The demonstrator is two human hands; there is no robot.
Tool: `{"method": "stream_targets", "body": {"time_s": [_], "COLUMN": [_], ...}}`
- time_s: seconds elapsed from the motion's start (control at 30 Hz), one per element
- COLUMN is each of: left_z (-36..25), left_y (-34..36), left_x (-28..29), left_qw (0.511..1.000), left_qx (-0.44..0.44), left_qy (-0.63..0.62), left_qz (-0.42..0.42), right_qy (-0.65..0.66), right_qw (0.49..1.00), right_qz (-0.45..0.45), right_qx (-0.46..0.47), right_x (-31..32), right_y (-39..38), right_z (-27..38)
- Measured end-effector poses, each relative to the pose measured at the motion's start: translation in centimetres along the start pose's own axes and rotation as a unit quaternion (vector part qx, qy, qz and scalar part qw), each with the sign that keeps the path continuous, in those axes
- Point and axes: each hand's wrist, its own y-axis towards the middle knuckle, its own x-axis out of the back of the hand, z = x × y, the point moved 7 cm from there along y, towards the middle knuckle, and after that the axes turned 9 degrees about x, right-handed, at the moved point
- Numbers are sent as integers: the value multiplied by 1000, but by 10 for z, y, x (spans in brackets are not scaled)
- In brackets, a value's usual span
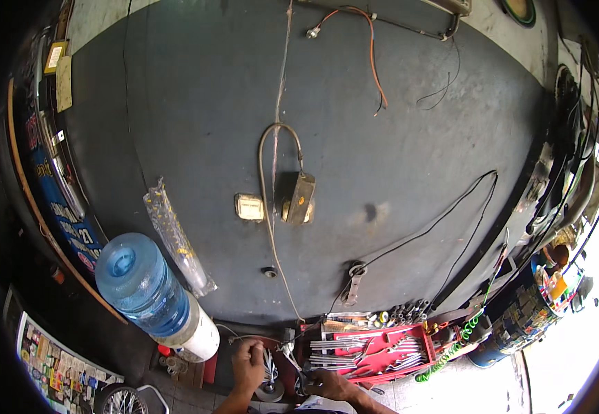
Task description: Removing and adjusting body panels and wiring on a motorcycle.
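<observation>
Two bare hands at the lower edge. Left hand (247, 366): fingers curled in, nearly closed; cannot tell whether they grip anything. Right hand (332, 385): fingers bent, tips at the dark lower end of one metal tool (289, 355); contact seems likely, but firmness of hold cannot be told. The tool lies between the hands, left of the right fingertips, its silvery part extending upward in view. One grey disc (269, 394) sits just right of the left wrist. Counts: one red tray (427, 342) beyond the right hand, holding many wrenches (330, 360), overlapping, not countable; one green coiled hose (451, 350); one blue water bottle (144, 286) on one white stand (196, 338).
</observation>
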Motion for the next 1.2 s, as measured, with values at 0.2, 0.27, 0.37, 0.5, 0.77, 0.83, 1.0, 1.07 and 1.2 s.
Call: {"method": "stream_targets", "body": {"time_s": [0.2,0.27,0.37,0.5,0.77,0.83,1.0,1.07,1.2], "left_z": [-47,-52,-59,-85,-134,-139,-140,-138,-127], "left_y": [-24,-25,-25,-23,-28,-33,-50,-58,-81], "left_x": [-29,-34,-39,-51,-87,-95,-116,-126,-149], "left_qw": [966,968,966,953,918,912,887,875,838], "left_qx": [-122,-123,-115,-148,-160,-147,-126,-129,-123], "left_qy": [189,163,154,152,140,127,121,116,124], "left_qz": [128,143,171,214,335,360,427,452,517], "right_qy": [-30,-49,-64,-90,-98,-110,-116,-130,-78], "right_qw": [998,998,997,995,977,970,951,942,947], "right_qz": [-3,-8,-9,-35,-183,-215,-285,-308,-305], "right_qx": [61,42,36,14,40,26,23,24,-58], "right_x": [11,14,16,28,73,75,67,65,54], "right_y": [15,14,8,-2,-47,-59,-89,-103,-137], "right_z": [9,6,10,26,81,84,81,80,64]}}
